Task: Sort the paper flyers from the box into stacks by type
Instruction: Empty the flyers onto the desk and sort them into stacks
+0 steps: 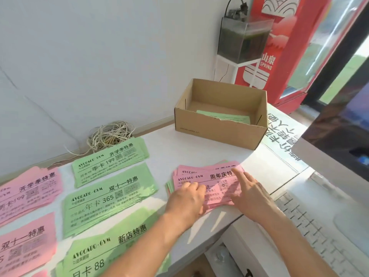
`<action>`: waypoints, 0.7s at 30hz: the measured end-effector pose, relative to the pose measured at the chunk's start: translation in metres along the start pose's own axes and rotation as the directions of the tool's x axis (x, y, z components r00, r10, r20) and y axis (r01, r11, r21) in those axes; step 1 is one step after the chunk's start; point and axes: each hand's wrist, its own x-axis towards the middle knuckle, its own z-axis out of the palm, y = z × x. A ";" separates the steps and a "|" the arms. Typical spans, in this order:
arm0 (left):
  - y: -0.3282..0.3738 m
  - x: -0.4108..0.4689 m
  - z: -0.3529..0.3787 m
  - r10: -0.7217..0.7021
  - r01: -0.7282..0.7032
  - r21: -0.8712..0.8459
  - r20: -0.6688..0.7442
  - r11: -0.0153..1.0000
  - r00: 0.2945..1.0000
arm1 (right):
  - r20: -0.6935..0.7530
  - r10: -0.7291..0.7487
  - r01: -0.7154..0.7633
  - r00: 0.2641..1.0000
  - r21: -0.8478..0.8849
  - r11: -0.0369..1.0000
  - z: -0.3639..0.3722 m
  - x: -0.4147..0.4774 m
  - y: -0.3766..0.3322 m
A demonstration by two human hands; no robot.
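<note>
- Stacks of pink flyers lie at nine o'clock on the table, with green stacks just beside them at their three o'clock.
- Left hand rests with curled fingers on the unsorted pile (pink on top, green edges beneath); I cannot tell whether it pinches a sheet.
- Right hand touches the pile's three o'clock side, forefinger straight.
- Box, at one o'clock, holds a green flyer.

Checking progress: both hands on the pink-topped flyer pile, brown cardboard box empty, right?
No: head view shows a green paper flyer inside the brown cardboard box. Left hand and right hand are on the pink-topped flyer pile.
</note>
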 end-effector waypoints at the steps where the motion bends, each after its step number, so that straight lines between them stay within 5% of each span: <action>1: -0.001 0.001 0.001 0.015 -0.015 0.015 -0.010 1.000 1.000 | 0.013 0.042 -0.042 0.999 0.052 0.998 -0.002 0.003 0.004; 10: -0.011 0.000 0.003 -0.004 -0.011 -0.106 -0.140 0.994 0.990 | -0.092 0.209 -0.144 0.974 0.462 0.875 -0.020 0.009 0.019; 12: -0.014 -0.001 0.004 0.032 -0.068 -0.191 -0.183 0.979 0.983 | -0.074 0.219 -0.164 0.973 0.448 0.879 -0.018 0.011 0.022; 15: -0.021 0.000 0.012 0.085 -0.095 -0.041 -0.199 0.995 0.976 | 0.028 0.212 -0.210 0.977 0.331 0.920 -0.010 0.013 0.027; 21: -0.007 0.013 -0.006 -0.009 0.004 0.125 0.039 0.992 0.999 | -0.051 0.219 -0.195 0.974 0.293 0.936 -0.007 0.016 0.031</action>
